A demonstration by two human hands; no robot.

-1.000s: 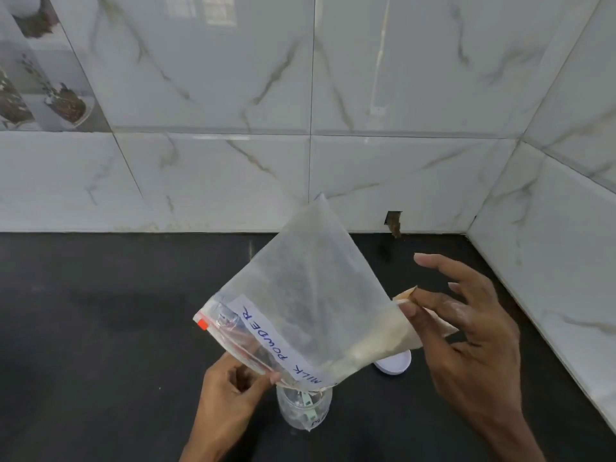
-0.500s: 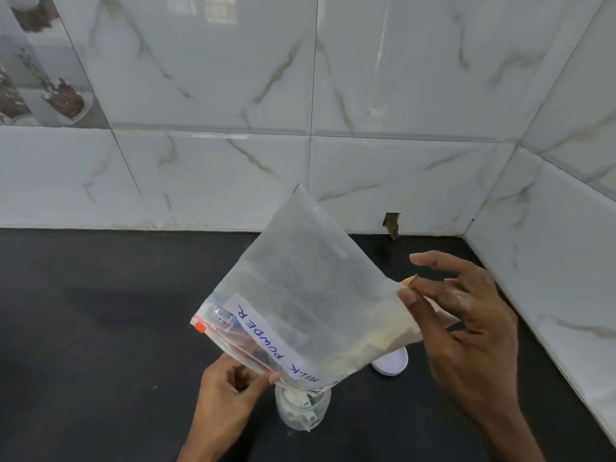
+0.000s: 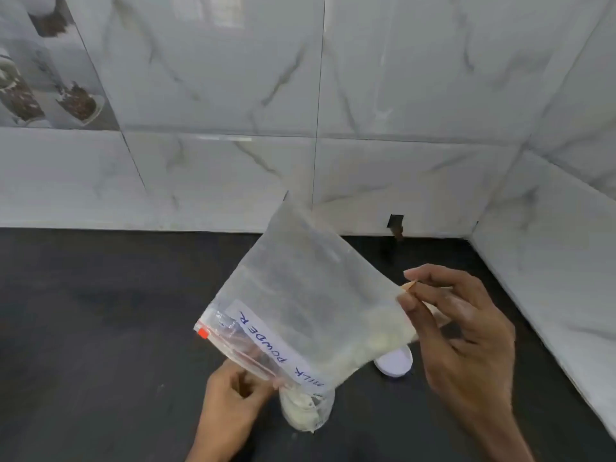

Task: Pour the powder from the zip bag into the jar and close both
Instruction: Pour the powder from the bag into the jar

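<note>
A clear zip bag [image 3: 300, 301] labelled "MILK POWDER" is tipped mouth-down over a small clear jar [image 3: 308, 411] on the black counter. Pale powder lies along the bag's lower right edge and some fills the jar. My left hand [image 3: 230, 405] pinches the bag's zip edge just above the jar's mouth. My right hand [image 3: 463, 331] pinches the bag's raised right corner between thumb and fingers. The jar's white lid [image 3: 395, 361] lies flat on the counter behind the jar, partly hidden by the bag.
The black counter [image 3: 100, 328] runs left to right, bounded by white marble tile walls [image 3: 233, 161] at the back and on the right. A small dark notch [image 3: 396, 225] sits at the foot of the back wall.
The bag has tilted a little steeper. More powder has slid toward its mouth and the jar now holds visibly more powder. Both hands keep their hold.
</note>
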